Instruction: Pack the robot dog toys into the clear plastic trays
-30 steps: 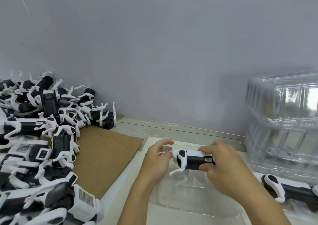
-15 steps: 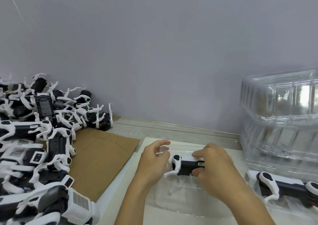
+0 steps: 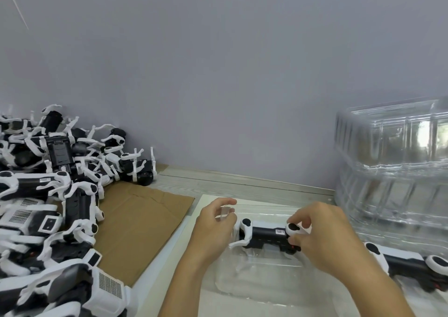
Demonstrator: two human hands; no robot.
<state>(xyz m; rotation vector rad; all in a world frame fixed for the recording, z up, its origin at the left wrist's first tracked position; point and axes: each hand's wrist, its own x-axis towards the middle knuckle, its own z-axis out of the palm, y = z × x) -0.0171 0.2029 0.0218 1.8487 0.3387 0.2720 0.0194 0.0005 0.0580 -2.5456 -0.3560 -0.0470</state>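
A black-and-white robot dog toy (image 3: pixel 264 235) lies lengthwise over the far end of a clear plastic tray (image 3: pixel 261 280) in front of me. My right hand (image 3: pixel 322 239) grips the toy's right end, fingers curled round its white hip joint. My left hand (image 3: pixel 213 229) pinches the tray's clear rim just left of the toy. Another robot dog toy (image 3: pixel 409 263) lies in a tray at the right.
A big heap of robot dog toys (image 3: pixel 48 207) covers the left side, partly on brown cardboard (image 3: pixel 138 224). A tall stack of empty clear trays (image 3: pixel 392 171) stands at the right against the grey wall. A white board (image 3: pixel 194 219) lies under the tray.
The toy has come down lower into the tray and now shows more of its length. My right hand slid to its right end; my left hand shifted from the toy to the tray rim.
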